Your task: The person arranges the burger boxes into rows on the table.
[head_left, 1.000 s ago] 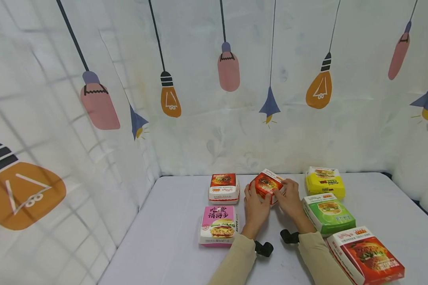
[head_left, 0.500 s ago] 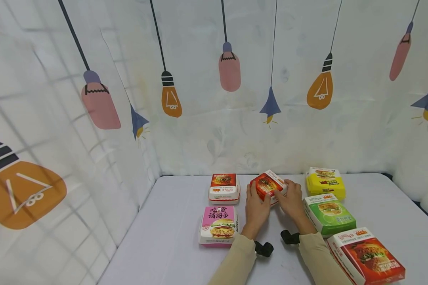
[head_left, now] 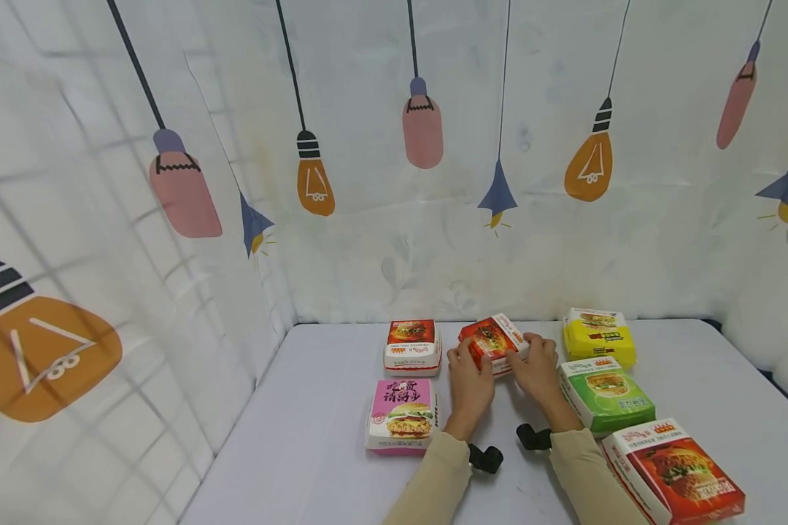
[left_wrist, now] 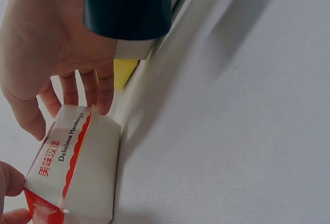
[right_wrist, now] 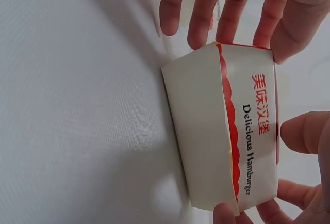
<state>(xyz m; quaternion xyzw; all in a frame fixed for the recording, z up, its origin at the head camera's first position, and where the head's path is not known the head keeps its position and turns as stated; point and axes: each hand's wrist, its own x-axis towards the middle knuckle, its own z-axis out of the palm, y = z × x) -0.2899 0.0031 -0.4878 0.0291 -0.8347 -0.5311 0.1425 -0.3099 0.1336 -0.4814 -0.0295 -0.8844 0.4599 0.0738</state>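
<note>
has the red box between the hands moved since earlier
Yes. In the head view the red box has turned slightly clockwise, judged against the yellow box.

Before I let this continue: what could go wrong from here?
Two risks, as I judge them. The left hand and right hand hold a red-topped box between them, at opposite ends; it looks like thin card, so a harder squeeze might dent it or lift its lid. In the head view, the right sleeve lies close beside the green box and the large red box, so swinging that arm outward could knock either out of place.
</note>
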